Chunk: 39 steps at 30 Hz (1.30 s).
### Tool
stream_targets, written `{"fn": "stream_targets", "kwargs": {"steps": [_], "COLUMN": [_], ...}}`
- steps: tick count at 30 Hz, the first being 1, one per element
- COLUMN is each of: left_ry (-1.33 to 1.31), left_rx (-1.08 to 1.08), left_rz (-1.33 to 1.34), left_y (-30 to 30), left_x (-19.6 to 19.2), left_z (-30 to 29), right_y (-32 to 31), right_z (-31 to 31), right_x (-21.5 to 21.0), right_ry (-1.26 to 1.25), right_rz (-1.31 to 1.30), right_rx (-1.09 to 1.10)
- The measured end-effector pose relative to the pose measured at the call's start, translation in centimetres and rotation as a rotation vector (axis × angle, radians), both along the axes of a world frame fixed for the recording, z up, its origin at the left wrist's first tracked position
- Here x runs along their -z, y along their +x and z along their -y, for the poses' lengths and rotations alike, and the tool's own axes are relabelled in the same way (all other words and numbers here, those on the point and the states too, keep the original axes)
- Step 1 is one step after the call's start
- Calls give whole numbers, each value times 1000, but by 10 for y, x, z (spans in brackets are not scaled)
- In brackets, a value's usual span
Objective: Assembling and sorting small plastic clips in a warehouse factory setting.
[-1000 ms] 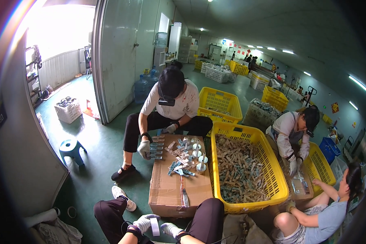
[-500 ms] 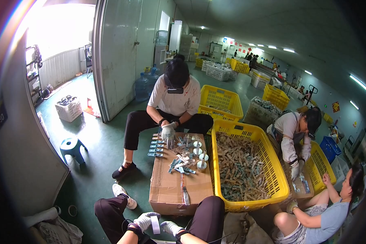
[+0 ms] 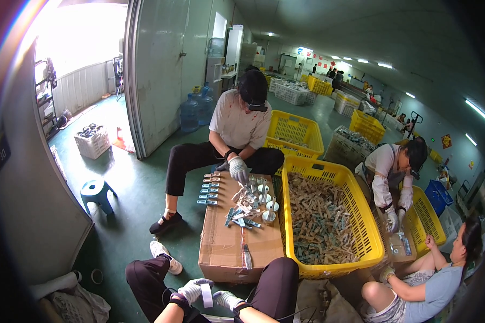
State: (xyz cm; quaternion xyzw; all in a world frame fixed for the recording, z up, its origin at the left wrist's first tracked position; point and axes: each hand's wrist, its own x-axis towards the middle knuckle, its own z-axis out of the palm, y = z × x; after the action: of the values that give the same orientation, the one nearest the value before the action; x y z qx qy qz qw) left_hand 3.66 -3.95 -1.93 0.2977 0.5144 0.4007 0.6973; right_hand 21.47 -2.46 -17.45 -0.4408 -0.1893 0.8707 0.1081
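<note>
My left hand (image 3: 191, 291), in a pale knitted glove, is closed round a flat white strip (image 3: 206, 295) that stands up between my knees. Beside it, a little to the right, my gloved right hand (image 3: 227, 300) rests with its fingers curled together and nothing visible in them. A cardboard box (image 3: 221, 237) stands just beyond my hands. On it lie a row of blue and brown clips (image 3: 208, 195), a loose heap of clips (image 3: 242, 216), a tool with a flat blade (image 3: 247, 257) and several round white-topped pots (image 3: 269, 215).
Opposite me sits a person in a light shirt (image 3: 237, 118), one gloved hand over the heap. A yellow crate (image 3: 374, 253) full of clips stands right of the box. Further right are two people (image 3: 385, 172) (image 3: 439, 285). A blue stool (image 3: 96, 194) stands left.
The person opposite has leaned to the right and moved a gloved hand from the row of clips to the heap. The far-right worker's hands have shifted slightly. My hands stay as they were.
</note>
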Motion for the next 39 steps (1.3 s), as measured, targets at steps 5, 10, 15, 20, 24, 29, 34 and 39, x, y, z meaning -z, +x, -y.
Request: {"fn": "stream_targets", "kwargs": {"steps": [5, 10, 15, 20, 24, 29, 34, 39], "left_ry": [9, 16, -15, -23, 11, 30, 32, -5], "left_rx": [10, 14, -5, -10, -8, -8, -12, -8], "left_rz": [-19, -10, -3, 30, 12, -48, -28, 10], "left_y": [-1, -1, 0, 0, 4, 1, 2, 6], "left_x": [-4, -4, -4, -5, -3, -10, -12, -12], "left_z": [1, 1, 1, 0, -2, 2, 3, -1], "right_y": [-8, -14, -9, -8, -5, -15, -7, -9], "right_z": [-12, -21, -24, -28, -24, -24, -24, -31], "right_x": [10, 23, 38, 55, 66, 77, 111, 123], "right_ry": [-248, -493, -743, -991, -1146, -1221, -1339, -1270], "right_rz": [-120, -238, -356, -468, -529, -545, -619, -531], "right_rx": [119, 245, 375, 508, 603, 594, 762, 735]}}
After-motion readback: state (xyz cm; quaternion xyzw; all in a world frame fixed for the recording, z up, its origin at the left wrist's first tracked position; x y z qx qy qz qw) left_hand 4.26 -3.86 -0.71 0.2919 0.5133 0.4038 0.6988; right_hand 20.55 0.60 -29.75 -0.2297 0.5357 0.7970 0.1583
